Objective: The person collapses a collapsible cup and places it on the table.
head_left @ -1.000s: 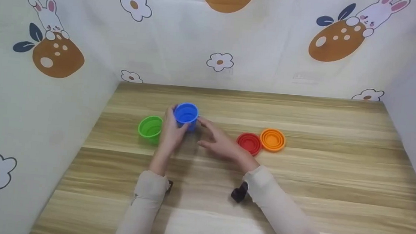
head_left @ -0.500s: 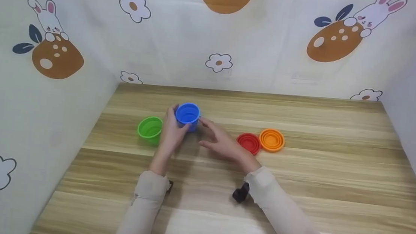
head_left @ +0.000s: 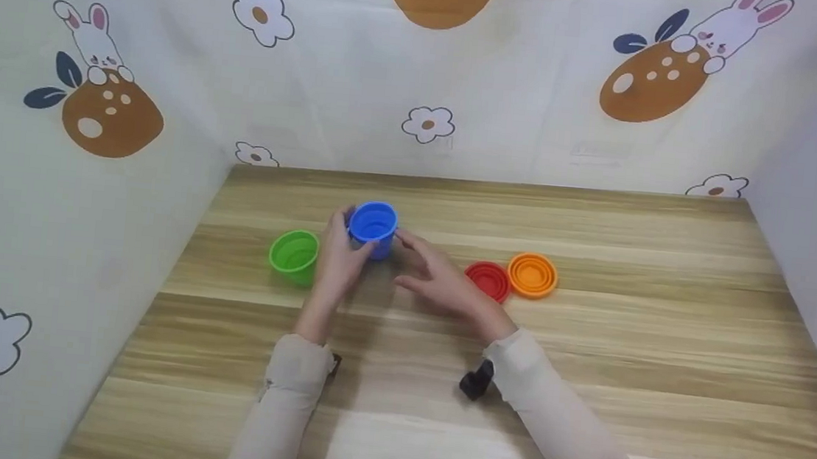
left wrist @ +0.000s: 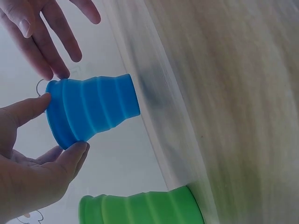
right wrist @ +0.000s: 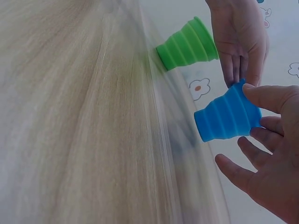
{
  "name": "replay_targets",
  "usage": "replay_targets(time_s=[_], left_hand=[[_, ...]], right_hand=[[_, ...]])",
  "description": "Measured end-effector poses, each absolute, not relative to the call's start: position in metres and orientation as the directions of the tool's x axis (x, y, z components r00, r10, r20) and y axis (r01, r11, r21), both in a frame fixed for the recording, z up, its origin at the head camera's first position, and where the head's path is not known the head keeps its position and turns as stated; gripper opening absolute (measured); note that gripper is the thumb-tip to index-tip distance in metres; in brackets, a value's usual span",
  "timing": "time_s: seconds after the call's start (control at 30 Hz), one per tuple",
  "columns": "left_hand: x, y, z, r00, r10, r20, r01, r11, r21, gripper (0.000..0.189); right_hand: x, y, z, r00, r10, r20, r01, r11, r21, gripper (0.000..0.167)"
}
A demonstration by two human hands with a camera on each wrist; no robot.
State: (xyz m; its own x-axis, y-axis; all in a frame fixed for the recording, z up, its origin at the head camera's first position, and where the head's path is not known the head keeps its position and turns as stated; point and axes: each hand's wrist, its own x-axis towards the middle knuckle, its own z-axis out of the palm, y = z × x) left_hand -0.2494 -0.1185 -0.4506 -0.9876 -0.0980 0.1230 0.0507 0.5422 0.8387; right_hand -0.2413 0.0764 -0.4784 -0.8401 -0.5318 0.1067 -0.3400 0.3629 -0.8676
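My left hand [head_left: 339, 257] grips a blue collapsible cup [head_left: 376, 245] near its rim, thumb on the near side and fingers around the left. The cup is extended and upright, its ribbed body [left wrist: 96, 105] narrowing to a base close over the table. My right hand [head_left: 441, 277] is at the cup's right with spread, loosely bent fingers; its fingertips are right at the rim. In the right wrist view its thumb [right wrist: 268, 95] overlaps the cup. An extended green collapsible cup [head_left: 294, 255] stands on the table just left of my left hand, which partly hides it.
A red collapsible cup [head_left: 489, 281], folded flat, lies beside my right wrist, which covers part of it. Touching it on the right is a folded orange cup [head_left: 532, 275]. Patterned walls [head_left: 348, 69] border the wooden table [head_left: 626, 367] at the back and sides.
The blue cup has shifted slightly to the right, with both hands moving along with it. The green, red and orange cups stay in place.
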Motion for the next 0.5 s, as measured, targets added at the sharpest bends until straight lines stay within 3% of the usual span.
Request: replay_targets(time_s=[0.2, 0.5], left_hand=[[-0.251, -0.117, -0.451, -0.987, -0.093, 0.128, 0.059, 0.534, 0.844, 0.066], [-0.253, -0.112, -0.448, -0.99, -0.083, 0.112, 0.054, 0.513, 0.857, 0.065]], right_hand=[[-0.242, 0.081, -0.478, -0.84, -0.523, 0.148, -0.393, 0.396, -0.83, 0.072], [-0.24, 0.091, -0.478, -0.862, -0.479, 0.164, -0.371, 0.378, -0.848, 0.068]])
